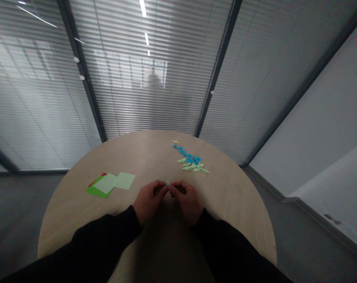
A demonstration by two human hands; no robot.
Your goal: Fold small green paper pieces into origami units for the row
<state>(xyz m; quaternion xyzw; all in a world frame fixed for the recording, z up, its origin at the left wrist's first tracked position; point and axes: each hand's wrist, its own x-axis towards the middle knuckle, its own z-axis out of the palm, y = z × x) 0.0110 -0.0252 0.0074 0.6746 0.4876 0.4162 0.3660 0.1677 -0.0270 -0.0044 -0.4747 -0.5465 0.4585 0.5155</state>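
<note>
Between my fingertips is a small piece of folded green paper [168, 184], mostly hidden by the fingers. My left hand [149, 199] pinches it from the left, thumb against forefinger. From the other side my right hand [187, 199] grips it in the same way. Both hands are close together above the near middle of the round table. Beyond them to the right lie several folded paper figures: pale green ones [197, 167], blue ones [192, 158] and a yellow one [175, 141] at the far end.
Left of my hands are flat paper sheets: a pale green sheet [126, 181], a second pale green one [105, 183], a bright green sheet [100, 192] and a red edge beneath. The round wooden table [231, 196] stands before a glass wall with blinds [154, 114].
</note>
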